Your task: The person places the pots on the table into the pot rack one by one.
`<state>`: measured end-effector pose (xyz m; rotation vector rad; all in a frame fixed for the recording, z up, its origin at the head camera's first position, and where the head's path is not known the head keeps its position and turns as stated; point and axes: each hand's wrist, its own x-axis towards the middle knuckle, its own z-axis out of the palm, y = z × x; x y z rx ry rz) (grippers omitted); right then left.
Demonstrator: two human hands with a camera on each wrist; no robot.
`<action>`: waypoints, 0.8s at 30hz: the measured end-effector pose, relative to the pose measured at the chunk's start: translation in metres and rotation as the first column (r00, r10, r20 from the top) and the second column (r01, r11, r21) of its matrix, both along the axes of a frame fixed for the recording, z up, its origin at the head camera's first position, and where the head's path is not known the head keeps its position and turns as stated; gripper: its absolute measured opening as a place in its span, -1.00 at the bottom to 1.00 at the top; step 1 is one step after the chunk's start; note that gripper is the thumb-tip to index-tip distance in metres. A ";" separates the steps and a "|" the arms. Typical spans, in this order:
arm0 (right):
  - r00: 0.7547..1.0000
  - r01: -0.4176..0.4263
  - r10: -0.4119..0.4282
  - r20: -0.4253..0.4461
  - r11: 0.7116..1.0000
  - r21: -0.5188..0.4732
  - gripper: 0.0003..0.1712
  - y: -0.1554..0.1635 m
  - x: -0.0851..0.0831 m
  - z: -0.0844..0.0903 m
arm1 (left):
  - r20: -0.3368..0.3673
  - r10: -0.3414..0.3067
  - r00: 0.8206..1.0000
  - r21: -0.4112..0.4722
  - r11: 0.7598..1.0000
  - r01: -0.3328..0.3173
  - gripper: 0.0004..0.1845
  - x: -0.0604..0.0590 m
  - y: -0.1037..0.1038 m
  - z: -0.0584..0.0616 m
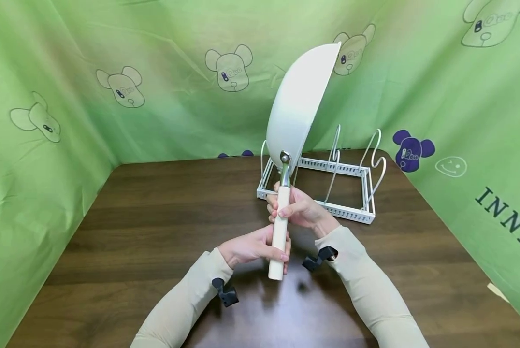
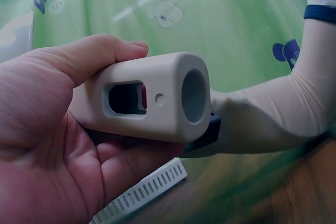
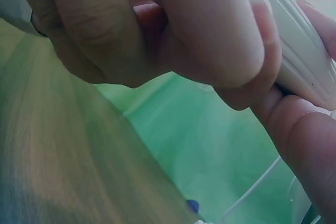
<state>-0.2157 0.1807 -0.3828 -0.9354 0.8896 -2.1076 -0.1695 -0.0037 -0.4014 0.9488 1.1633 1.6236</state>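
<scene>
Both hands grip one white pan (image 1: 301,99) by its cream handle (image 1: 279,232), raised above the dark wooden table (image 1: 155,217) near the middle of the scene. The left hand (image 1: 249,247) wraps the near end of the handle: the fingers curl fully round it and the thumb (image 2: 89,53) lies along its upper side, as the left wrist view confirms, where the hollow butt end of the handle (image 2: 152,98) faces the camera. The right hand (image 1: 299,209) holds the handle farther up, just below the metal neck (image 1: 284,171) that joins handle to bowl; its fingers (image 3: 210,35) close tightly round the shaft, with no gap visible in the right wrist view. The two hands sit near each other on the handle; whether they touch cannot be told. The pan stands nearly upright, tilted to the right, its bowl above the left end of a white wire rack (image 1: 329,188) that rests on the far part of the table. Green printed cloth (image 1: 112,72) encloses the scene.
</scene>
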 end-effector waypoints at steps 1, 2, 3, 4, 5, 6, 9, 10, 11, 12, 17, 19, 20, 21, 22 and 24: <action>1.000 -0.004 0.004 0.005 1.000 -0.001 -0.56 0.001 0.000 -0.002 | 0.004 -0.001 1.000 -0.007 1.000 0.001 -0.82 0.000 0.001 -0.001; 1.000 -0.007 0.007 0.011 1.000 -0.002 -0.55 0.002 0.001 -0.003 | 0.006 -0.002 1.000 -0.014 1.000 0.002 -0.82 0.001 0.002 -0.002; 1.000 -0.009 0.009 0.015 1.000 -0.003 -0.55 0.004 0.001 -0.005 | 0.007 -0.004 1.000 -0.022 1.000 0.004 -0.82 0.001 0.003 -0.004; 1.000 -0.012 0.012 0.015 1.000 -0.004 -0.54 0.005 0.001 -0.007 | 0.007 -0.006 1.000 -0.030 1.000 0.006 -0.82 0.001 0.004 -0.005; 1.000 -0.017 0.017 0.014 1.000 -0.008 -0.54 0.006 0.001 -0.008 | 0.004 -0.008 1.000 -0.037 0.999 0.009 -0.82 0.001 0.005 -0.006; 1.000 -0.021 0.022 0.015 1.000 -0.011 -0.54 0.007 0.000 -0.009 | 0.001 -0.010 1.000 -0.042 0.999 0.010 -0.82 0.000 0.006 -0.007; 0.999 -0.029 0.029 0.014 0.999 -0.014 -0.53 0.010 -0.001 -0.012 | 0.000 -0.011 1.000 -0.050 0.999 0.011 -0.82 -0.001 0.008 -0.009; 0.999 -0.033 0.033 0.014 0.999 -0.014 -0.53 0.010 -0.002 -0.013 | 0.001 -0.012 1.000 -0.051 0.999 0.012 -0.83 -0.001 0.008 -0.010; 0.999 -0.035 0.035 0.016 0.999 -0.012 -0.54 0.011 -0.002 -0.013 | 0.006 -0.011 1.000 -0.052 0.999 0.011 -0.82 -0.001 0.009 -0.011; 0.999 -0.037 0.037 0.019 0.999 -0.010 -0.54 0.011 -0.002 -0.014 | 0.010 -0.010 1.000 -0.054 0.999 0.010 -0.82 -0.001 0.009 -0.012; 0.998 -0.049 0.048 0.031 0.999 0.008 -0.54 0.013 -0.004 -0.018 | 0.032 0.006 0.999 -0.065 0.998 -0.004 -0.81 -0.001 0.011 -0.017; 0.998 -0.050 0.049 0.036 0.999 0.016 -0.53 0.014 -0.004 -0.021 | 0.033 0.012 0.999 -0.067 0.998 -0.009 -0.82 -0.001 0.012 -0.019; 0.998 -0.048 0.047 0.039 0.999 0.020 -0.53 0.014 -0.005 -0.022 | 0.028 0.014 0.999 -0.068 0.998 -0.012 -0.82 -0.001 0.012 -0.020; 0.998 -0.047 0.046 0.041 0.999 0.024 -0.53 0.014 -0.005 -0.023 | 0.027 0.016 1.000 -0.068 0.998 -0.014 -0.82 -0.001 0.013 -0.021; 0.998 -0.046 0.044 0.042 0.999 0.027 -0.53 0.015 -0.005 -0.024 | 0.025 0.017 1.000 -0.068 0.998 -0.016 -0.82 -0.001 0.013 -0.022; 0.998 -0.045 0.043 0.050 0.998 0.033 -0.52 0.015 -0.006 -0.027 | 0.020 0.021 1.000 -0.069 0.997 -0.020 -0.82 -0.001 0.013 -0.024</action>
